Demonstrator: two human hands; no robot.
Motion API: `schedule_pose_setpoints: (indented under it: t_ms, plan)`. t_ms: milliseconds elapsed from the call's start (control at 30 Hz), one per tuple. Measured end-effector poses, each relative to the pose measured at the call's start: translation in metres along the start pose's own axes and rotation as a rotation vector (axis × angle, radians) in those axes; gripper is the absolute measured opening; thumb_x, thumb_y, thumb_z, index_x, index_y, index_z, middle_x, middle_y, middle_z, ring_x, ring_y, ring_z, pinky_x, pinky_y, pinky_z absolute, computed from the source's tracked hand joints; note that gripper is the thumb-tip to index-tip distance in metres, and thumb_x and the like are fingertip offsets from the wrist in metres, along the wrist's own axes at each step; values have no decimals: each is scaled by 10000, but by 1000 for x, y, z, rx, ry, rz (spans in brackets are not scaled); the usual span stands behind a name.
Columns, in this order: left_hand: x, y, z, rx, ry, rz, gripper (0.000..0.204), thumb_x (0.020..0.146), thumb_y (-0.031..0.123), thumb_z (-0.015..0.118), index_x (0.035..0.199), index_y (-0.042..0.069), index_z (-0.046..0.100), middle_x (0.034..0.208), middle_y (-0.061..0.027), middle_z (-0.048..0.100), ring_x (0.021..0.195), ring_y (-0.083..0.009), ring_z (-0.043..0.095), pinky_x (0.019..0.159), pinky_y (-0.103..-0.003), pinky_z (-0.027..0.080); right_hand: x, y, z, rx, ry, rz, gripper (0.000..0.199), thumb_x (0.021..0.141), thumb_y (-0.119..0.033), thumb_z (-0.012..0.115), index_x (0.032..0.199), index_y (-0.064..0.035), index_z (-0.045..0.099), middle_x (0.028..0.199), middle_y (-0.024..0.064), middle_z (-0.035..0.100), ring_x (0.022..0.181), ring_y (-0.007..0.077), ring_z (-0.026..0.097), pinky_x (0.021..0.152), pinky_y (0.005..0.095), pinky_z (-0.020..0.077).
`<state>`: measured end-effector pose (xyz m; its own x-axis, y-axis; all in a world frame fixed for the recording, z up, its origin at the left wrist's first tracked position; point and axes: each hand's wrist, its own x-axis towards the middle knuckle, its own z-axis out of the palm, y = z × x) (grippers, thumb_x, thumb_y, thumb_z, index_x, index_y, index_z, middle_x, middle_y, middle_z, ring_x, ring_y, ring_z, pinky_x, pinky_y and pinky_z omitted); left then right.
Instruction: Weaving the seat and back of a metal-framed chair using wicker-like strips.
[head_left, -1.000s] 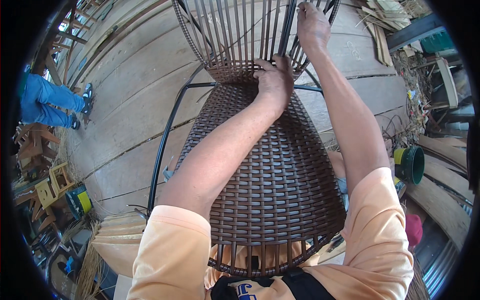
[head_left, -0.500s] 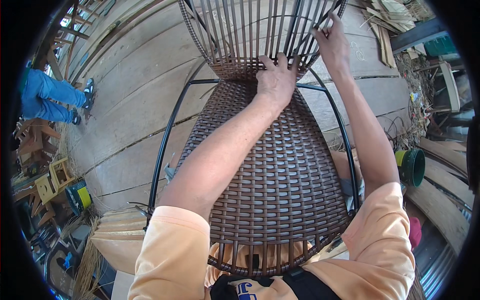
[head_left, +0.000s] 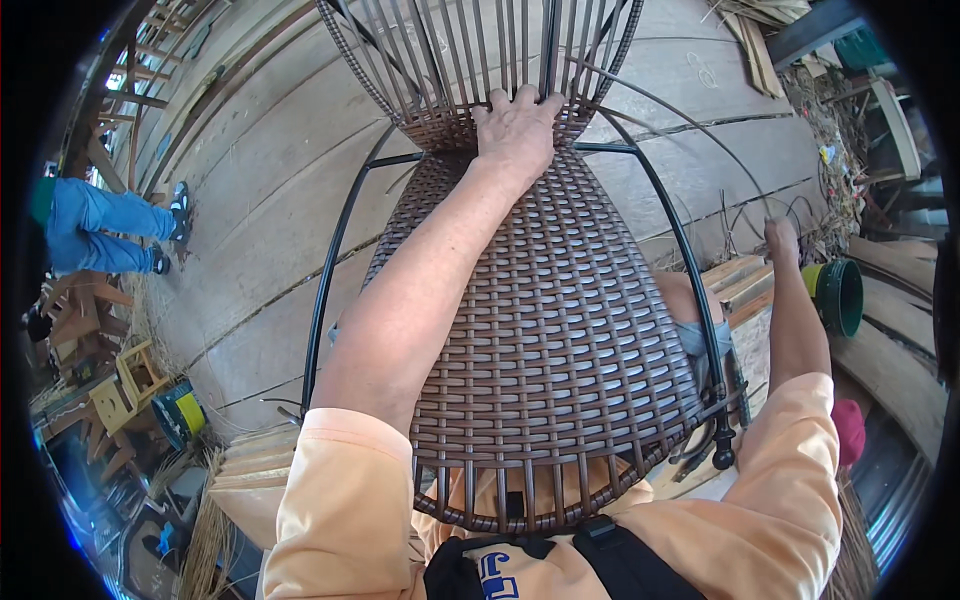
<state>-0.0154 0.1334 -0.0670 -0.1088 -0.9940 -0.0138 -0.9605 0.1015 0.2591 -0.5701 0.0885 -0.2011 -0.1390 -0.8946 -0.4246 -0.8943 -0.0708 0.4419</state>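
Here, left fingers [head_left: 525, 97] spread on cropped chair [head_left: 560, 330]; right fingers [head_left: 776, 230] pinch strand [head_left: 702, 125], end unclear

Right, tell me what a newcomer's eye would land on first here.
Most likely the woven chair, filling the middle, with the left hand where its seat meets its back. Next, the right hand out to the right, a strand arcing from it toward the back. At far left, blue jeans.

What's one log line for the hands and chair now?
Left hand: spread on chair backrest's woven base; right hand: gripping brown strand, out right; wicker chair seat: woven; backrest stakes: bare.
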Motion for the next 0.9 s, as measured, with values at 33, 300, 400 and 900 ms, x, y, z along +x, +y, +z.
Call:
schedule_pose_setpoints:
  t_ms: [33, 300, 400, 900]
  plan:
    - [-1, -6, 0, 19, -9, -4, 441, 841, 82, 471, 1260, 212, 518, 1242, -86, 468, 1155, -324, 417, 968, -526, 320, -7, -31, -25, 186, 93, 121, 283, 872, -264, 510, 900, -43, 684, 950, 213, 641, 851, 351, 638, 710, 490, 502]
    - [0, 6, 0, 445, 99, 81, 423, 797, 100, 482, 1208, 180, 545, 1155, -83, 521, 1082, -313, 468, 957, -494, 265, -93, -270, -295, 502, 279, -414, 406, 882, -404, 510, 1032, -48, 635, 1016, 191, 636, 1000, 348, 587, 896, 423, 442]
    - [14, 0, 6, 162, 213, 274, 360, 809, 94, 491, 1165, 88, 545, 1151, -109, 507, 1056, -320, 484, 927, -461, 384, -63, -296, -273, 555, 462, -444, 329, 855, -352, 534, 829, -55, 673, 942, 179, 654, 931, 317, 623, 807, 407, 493]
    - [12, -15, 31, 47, 234, 444, 420, 761, 26, 525, 1171, 114, 552, 1096, -109, 548, 991, -309, 510, 890, -388, 438, -51, -290, -225, 721, 556, -595, 427, 897, -443, 493, 849, -41, 629, 805, 201, 631, 793, 382, 608, 685, 450, 473]
